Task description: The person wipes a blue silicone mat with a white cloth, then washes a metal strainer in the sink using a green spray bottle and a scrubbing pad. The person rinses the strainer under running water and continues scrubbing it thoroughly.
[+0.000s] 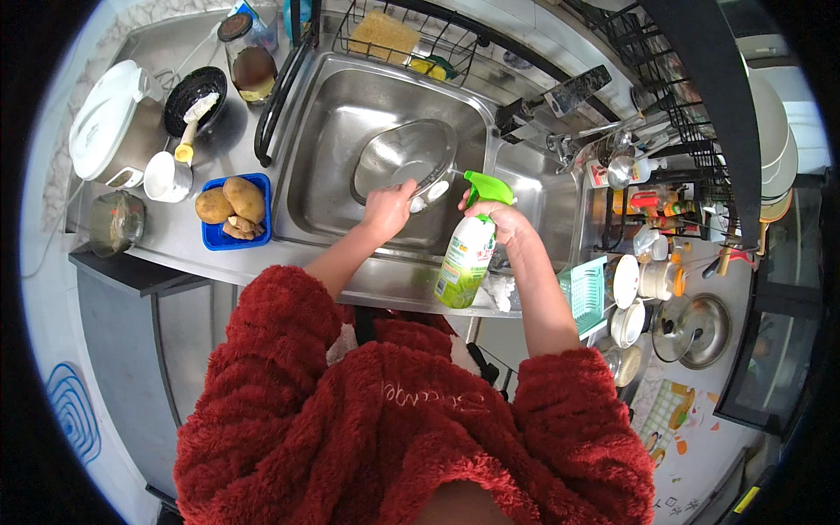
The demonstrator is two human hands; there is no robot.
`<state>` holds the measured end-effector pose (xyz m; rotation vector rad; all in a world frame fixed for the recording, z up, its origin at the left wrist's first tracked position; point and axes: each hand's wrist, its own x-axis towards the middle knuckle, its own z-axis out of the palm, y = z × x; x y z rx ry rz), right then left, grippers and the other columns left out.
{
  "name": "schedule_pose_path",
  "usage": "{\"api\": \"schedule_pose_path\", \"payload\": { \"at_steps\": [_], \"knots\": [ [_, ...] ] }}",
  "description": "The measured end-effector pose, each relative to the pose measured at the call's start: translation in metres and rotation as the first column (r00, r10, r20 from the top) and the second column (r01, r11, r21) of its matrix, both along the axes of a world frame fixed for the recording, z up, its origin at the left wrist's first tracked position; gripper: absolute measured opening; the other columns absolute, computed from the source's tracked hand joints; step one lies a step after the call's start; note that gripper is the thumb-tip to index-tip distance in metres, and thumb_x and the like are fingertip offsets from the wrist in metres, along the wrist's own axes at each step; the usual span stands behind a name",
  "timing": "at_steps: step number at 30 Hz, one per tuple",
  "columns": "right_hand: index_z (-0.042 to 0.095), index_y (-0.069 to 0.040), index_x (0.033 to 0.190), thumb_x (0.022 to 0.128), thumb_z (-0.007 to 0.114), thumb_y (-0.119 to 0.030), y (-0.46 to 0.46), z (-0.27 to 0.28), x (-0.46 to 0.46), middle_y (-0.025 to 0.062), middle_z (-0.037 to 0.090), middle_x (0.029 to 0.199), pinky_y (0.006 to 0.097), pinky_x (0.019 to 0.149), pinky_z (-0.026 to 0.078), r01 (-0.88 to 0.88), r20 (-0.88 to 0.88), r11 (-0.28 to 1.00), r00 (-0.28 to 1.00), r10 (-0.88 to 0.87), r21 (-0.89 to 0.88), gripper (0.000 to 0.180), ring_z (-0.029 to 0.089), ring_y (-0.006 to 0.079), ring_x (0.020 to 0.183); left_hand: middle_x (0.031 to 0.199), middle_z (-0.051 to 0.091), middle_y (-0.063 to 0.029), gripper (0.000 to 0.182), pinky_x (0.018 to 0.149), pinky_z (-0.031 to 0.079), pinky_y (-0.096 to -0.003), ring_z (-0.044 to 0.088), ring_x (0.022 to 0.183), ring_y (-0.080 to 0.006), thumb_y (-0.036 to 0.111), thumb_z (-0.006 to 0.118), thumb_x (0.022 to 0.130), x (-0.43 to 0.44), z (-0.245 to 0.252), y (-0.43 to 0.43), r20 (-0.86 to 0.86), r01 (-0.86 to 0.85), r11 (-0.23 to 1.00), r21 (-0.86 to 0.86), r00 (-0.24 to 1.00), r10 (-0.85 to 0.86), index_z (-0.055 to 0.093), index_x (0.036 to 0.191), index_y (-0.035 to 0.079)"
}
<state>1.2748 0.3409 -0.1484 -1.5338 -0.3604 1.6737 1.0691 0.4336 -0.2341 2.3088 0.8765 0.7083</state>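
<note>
My left hand [388,209] grips the near rim of a stainless steel bowl [394,154], which is tilted over the large basin of a steel double sink [321,138]. White foam [436,191] shows on the bowl's outer side, by the rim. In my right hand [502,218] is a spray bottle [467,262] with a green trigger head, its nozzle pointed at the bowl. The bottle is upright, over the sink's front edge. A crumpled white cloth or tissue [500,289] lies on that edge beside the bottle.
Left of the sink stand a blue basket [268,213] of potatoes and ginger, a white cup [168,178], a black bowl [176,105], a jar [254,72] and a white-lidded cooker [105,121]. A wire rack [453,49] holds sponges behind. A green basket [584,289] and containers stand at right.
</note>
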Motion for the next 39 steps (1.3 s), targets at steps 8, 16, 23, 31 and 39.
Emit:
{"api": "schedule_pose_path", "payload": {
  "at_steps": [8,16,23,31,39],
  "knots": [
    [0.057,-0.009,0.09,0.064,0.067,0.0,-0.018,-0.021,0.001,0.0033,0.061,0.085,0.0306,0.07,0.047,0.013,0.068,0.998,0.998,-0.009,-0.058,0.03,0.058,0.0159,0.078,0.069,0.06,-0.0099,0.007,0.052,0.048,-0.0397,0.062,0.062,-0.0284,0.01,0.05,0.081,0.023,-0.043,0.002,-0.105,0.097,0.983,0.154,0.991,-0.081,0.046,0.087,0.009],
    [0.055,-0.007,0.108,0.064,0.064,0.003,-0.031,-0.019,0.002,0.0058,0.061,0.101,0.0315,0.074,0.046,0.024,0.179,1.0,0.984,-0.023,-0.006,0.046,0.055,0.0163,0.085,0.072,0.061,-0.0075,0.01,0.052,0.05,-0.0368,0.064,0.062,-0.0242,0.011,0.049,0.079,0.036,-0.08,0.002,-0.267,0.309,0.914,0.263,0.934,-0.239,0.047,0.089,0.008],
    [0.059,-0.006,0.095,0.063,0.065,0.001,-0.004,-0.037,0.005,0.0053,0.062,0.09,0.0328,0.066,0.047,-0.067,0.322,0.973,0.937,0.138,-0.221,0.033,0.056,0.0183,0.078,0.074,0.06,-0.0085,0.012,0.053,0.05,-0.0365,0.064,0.063,-0.0243,0.013,0.05,0.079,0.038,-0.087,-0.008,-0.3,0.47,0.844,0.257,0.869,-0.393,0.047,0.09,0.008],
    [0.059,-0.007,0.092,0.065,0.065,0.0,0.031,-0.043,-0.014,0.0038,0.062,0.077,0.0333,0.058,0.048,0.114,0.434,0.975,0.901,-0.021,-0.191,0.028,0.058,0.0169,0.064,0.076,0.061,-0.0083,0.018,0.058,0.05,-0.037,0.064,0.068,-0.0243,0.013,0.049,0.08,0.034,-0.094,-0.024,-0.372,0.427,0.886,0.178,0.863,-0.341,0.053,0.097,0.009],
    [0.059,-0.007,0.09,0.066,0.067,-0.002,0.068,-0.043,-0.033,0.0049,0.062,0.086,0.0353,0.065,0.05,-0.015,0.25,0.987,0.967,0.055,-0.16,0.025,0.058,0.0187,0.073,0.078,0.063,-0.0104,0.019,0.063,0.05,-0.0393,0.064,0.072,-0.0291,0.014,0.047,0.083,0.024,-0.103,-0.026,-0.277,0.358,0.934,-0.018,0.895,-0.349,0.056,0.099,0.009]
  ]
}}
